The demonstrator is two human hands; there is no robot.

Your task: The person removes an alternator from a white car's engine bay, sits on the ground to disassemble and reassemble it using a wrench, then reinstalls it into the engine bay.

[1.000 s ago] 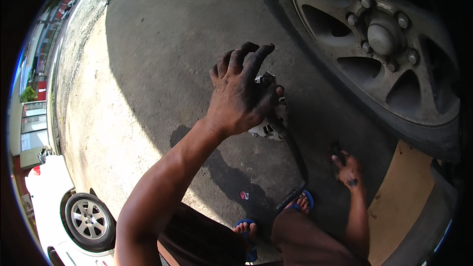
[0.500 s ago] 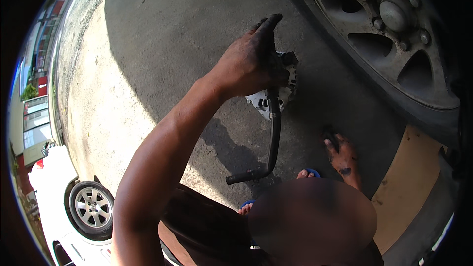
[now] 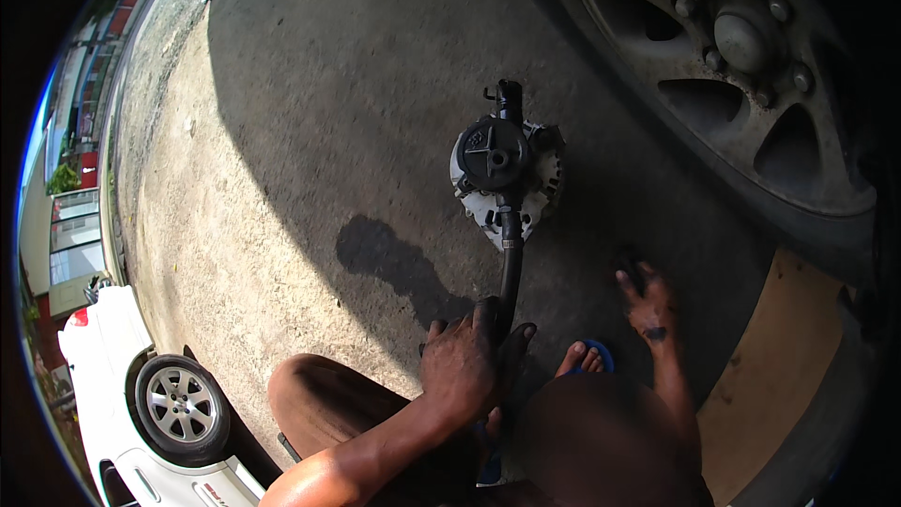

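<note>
A silver alternator (image 3: 546, 197) with a round black pump cover (image 3: 490, 158) lies on the pavement in front of me, a black port pointing away. From its near side a black rubber hose (image 3: 511, 268) runs toward me. My left hand (image 3: 460, 361) is around the near part of this hose, its fingers dark with grease; the hose's bent end is hidden under it. To the right, my right hand (image 3: 652, 305) is low over the ground, apart from the alternator. Something dark shows between its fingers, too dim to name.
A vehicle wheel (image 3: 746, 42) with a dark tyre fills the upper right. Flat brown cardboard (image 3: 765, 376) lies at the lower right. A white car (image 3: 113, 347) stands far left. A wet stain (image 3: 385, 253) marks the pavement (image 3: 310, 66). My foot in a blue sandal (image 3: 601, 357) is near the hose.
My left hand has left the top of the alternator and come back toward me, onto the hose. The pump cover is now uncovered. My right hand has barely moved.
</note>
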